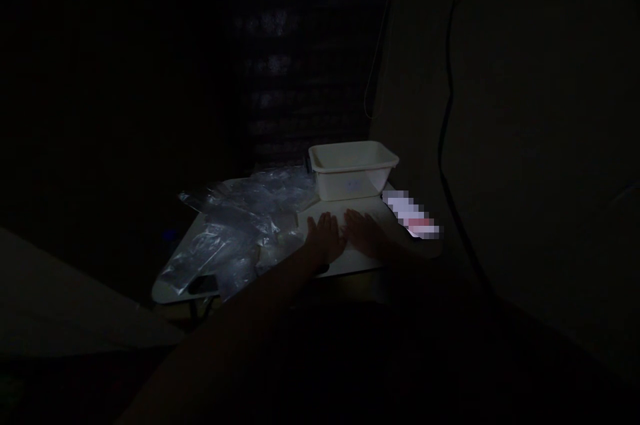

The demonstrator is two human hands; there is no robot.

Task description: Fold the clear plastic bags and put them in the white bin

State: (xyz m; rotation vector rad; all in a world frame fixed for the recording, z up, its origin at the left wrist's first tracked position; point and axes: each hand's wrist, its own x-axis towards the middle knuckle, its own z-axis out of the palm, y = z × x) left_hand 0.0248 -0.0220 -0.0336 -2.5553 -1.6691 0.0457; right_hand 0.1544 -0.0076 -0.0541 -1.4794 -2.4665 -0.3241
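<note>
On the white tabletop (pixel 350 262), my left hand (pixel 325 238) lies flat with its fingers stretched forward. Close beside it my right hand (pixel 363 233) rests palm down, its fingers also extended and pointing away from me. Nothing shows in either hand. Just beyond my fingertips stands a cream plastic tub (pixel 353 184) with a wide rim. To the left of my left hand, clear plastic bags (pixel 240 222) lie spread in an overlapping heap. The light is very dim, so fine detail on the hands is hard to see.
A bright phone-like slab (pixel 403 208), blurred by pixels, lies at the table's right edge. A dark cable (pixel 447 98) runs down the wall on the right. Dark slats (pixel 273 65) stand behind the table. A pale slanted surface (pixel 60 298) is at lower left.
</note>
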